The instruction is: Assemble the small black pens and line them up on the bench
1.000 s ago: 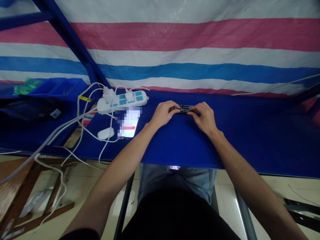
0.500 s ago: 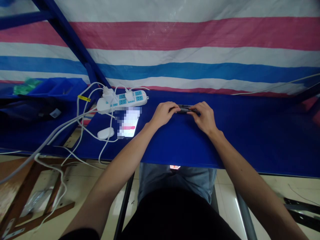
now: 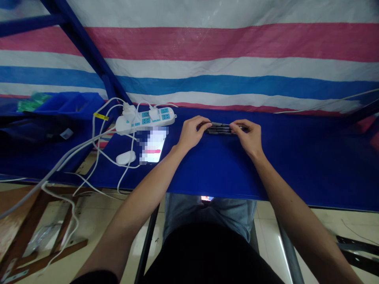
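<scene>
A bundle of thin dark rods or pens (image 3: 219, 128) lies crosswise on the blue table cover (image 3: 296, 157) in front of me. My left hand (image 3: 192, 133) pinches its left end with curled fingers. My right hand (image 3: 248, 136) grips the right end, fingers closed over it. Both wrists rest on the cover. I cannot make out what the dark pieces are.
A white power strip (image 3: 145, 117) with plugged-in white cables sits to the left, beside a lit phone (image 3: 152, 146) and a white adapter (image 3: 126, 157). Blue bins (image 3: 71, 101) stand far left. A striped tarp (image 3: 207, 59) hangs behind. A wooden frame (image 3: 26, 228) stands below left.
My hands have moved apart a little; the right hand slid rightward, so more of the dark bundle shows between them.
</scene>
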Motion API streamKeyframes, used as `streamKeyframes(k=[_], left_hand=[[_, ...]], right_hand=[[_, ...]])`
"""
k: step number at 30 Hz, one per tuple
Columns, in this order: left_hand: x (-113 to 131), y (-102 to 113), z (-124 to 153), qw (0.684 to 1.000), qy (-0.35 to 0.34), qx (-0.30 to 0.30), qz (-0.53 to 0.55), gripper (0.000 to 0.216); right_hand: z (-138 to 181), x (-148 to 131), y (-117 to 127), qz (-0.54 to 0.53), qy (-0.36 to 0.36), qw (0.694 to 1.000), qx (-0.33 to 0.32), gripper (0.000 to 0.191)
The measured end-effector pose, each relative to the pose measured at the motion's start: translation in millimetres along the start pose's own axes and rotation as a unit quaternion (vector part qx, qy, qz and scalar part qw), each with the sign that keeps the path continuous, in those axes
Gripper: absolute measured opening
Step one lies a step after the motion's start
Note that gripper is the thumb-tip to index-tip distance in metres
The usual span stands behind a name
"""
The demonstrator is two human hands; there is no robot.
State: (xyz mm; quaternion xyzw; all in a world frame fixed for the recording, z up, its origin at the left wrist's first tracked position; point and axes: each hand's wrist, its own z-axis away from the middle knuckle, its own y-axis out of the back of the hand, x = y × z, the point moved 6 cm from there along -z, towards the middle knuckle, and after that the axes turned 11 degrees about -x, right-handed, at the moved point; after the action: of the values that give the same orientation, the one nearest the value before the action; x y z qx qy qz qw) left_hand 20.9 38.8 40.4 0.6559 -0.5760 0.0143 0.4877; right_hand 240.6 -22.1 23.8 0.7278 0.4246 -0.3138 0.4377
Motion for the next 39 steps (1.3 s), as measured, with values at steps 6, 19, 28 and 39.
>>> streamKeyframes(k=[6, 19, 28, 39], left_hand=[[1, 2, -1, 1.000, 0.005, 0.006, 0.011, 0.012], [2, -4, 0, 0.999, -0.023, -0.029, 0.012, 0.007], [0, -6, 0, 0.999, -0.019, -0.037, 0.004, 0.008], [-6, -3, 1, 1.000, 0.007, -0.022, -0.009, 0.009]], right_hand=[[-8, 10, 0, -0.241, -0.064, 0.964, -0.092, 0.071], [-5, 12, -4, -0.251, -0.058, 0.955, -0.143, 0.068], [-3, 9, -11, -0.473, -0.122, 0.861, -0.144, 0.054], [-5, 21, -5, -0.300, -0.100, 0.945, -0.083, 0.055]])
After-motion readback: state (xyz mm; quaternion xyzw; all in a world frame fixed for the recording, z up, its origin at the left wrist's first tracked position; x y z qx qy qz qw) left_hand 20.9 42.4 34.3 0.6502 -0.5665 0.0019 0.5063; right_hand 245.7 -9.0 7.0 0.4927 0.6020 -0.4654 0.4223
